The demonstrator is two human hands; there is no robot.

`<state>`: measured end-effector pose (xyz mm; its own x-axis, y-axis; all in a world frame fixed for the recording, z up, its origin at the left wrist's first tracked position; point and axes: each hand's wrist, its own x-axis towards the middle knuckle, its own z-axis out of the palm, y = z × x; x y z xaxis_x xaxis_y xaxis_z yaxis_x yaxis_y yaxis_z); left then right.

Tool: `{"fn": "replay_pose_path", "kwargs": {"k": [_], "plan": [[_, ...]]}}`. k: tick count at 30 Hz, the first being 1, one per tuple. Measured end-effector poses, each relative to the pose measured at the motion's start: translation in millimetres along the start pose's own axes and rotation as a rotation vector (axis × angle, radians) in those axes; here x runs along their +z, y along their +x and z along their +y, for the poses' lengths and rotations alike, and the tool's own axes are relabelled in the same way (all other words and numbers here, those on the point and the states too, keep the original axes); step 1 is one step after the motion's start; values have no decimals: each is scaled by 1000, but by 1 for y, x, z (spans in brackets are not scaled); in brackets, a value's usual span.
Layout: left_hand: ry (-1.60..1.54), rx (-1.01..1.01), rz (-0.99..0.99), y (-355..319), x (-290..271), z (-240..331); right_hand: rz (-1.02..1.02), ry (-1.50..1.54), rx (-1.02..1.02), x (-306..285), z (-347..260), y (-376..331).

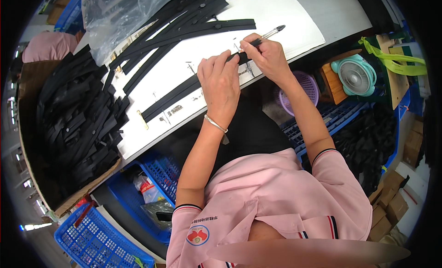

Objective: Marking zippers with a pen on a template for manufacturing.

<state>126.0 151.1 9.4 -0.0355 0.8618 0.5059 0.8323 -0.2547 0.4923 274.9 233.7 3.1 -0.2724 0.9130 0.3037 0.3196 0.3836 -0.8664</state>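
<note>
Here a long black rubber strip (pixel 184 90) is lying slantwise across the white tabletop (pixel 285 24), running from near the table's front edge up toward both hands. The left hand (pixel 221 84) is pressing down on the strip's upper stretch, its fingers (pixel 212 65) curling over the top and closing on the strip so that the part under the palm is hidden. The right hand (pixel 267 56) is sitting just beside it, touching the strip's end, and is pinching a pen (pixel 269 34) between thumb and fingertips; the pen's clear barrel and dark tip are pointing up and to the right, away from the strip. A thin silver bracelet (pixel 215 123) is circling the left wrist.

Farther up the table, a fan of similar black strips (pixel 184 31) is spreading out from under a clear plastic bag (pixel 115 14). To the left, a cardboard box (pixel 27 143) is holding a dense heap of short black pieces (pixel 78 116). Below the table edge, blue plastic baskets (pixel 99 238) are standing, one with small packets inside. To the right, a teal desk fan (pixel 354 74) is standing near a purple basket (pixel 306 84) and a blue crate (pixel 338 116). The person is wearing a pink polo shirt (pixel 276 194).
</note>
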Motion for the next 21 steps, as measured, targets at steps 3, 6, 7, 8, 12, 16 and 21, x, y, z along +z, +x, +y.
{"fn": "replay_pose_path", "kwargs": {"k": [3,6,7,8,12,16,21], "plan": [[17,6,8,0,0,-1,3,-35,-32,2,4,1],[7,-10,8,-1,1,-1,56,9,-65,3,3,0],[8,-12,9,-1,0,-1,54,9,-65,1,1,-1],[4,-8,18,-1,1,-1,11,32,-25,-2,0,-2],[-9,-4,30,0,1,1,-40,50,-34,-7,2,-3],[-13,-14,44,-1,1,0,-70,9,-22,-7,1,-3],[18,12,55,-4,-1,-8,-86,71,-23,1,1,0]]}}
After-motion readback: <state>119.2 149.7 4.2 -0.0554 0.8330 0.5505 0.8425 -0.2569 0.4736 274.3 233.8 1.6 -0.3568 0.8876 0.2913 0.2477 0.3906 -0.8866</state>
